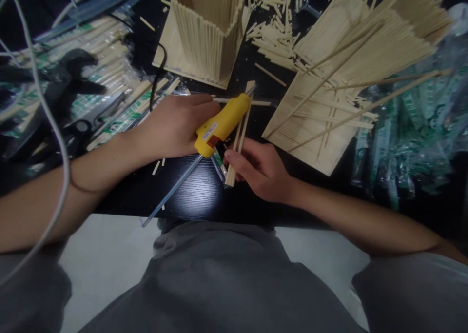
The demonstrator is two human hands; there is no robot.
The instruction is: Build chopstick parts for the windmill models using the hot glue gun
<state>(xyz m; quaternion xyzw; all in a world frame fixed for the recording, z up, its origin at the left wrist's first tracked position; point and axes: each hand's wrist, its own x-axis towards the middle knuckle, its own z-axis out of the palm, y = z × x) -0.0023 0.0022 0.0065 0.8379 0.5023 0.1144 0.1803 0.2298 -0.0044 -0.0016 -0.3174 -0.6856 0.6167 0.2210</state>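
My left hand is wrapped around the yellow glue gun, and its tip is up by the far ends of the thin wooden sticks, I guess so the tip, which may be hot, is away from me. My right hand pinches those sticks near their bottom ends, above the black table, probably to make them sit side by side and steady

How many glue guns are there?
1: the yellow plastic glue gun in the person's left hand, near the thin, pale wooden sticks in the right hand. Others may be hidden.
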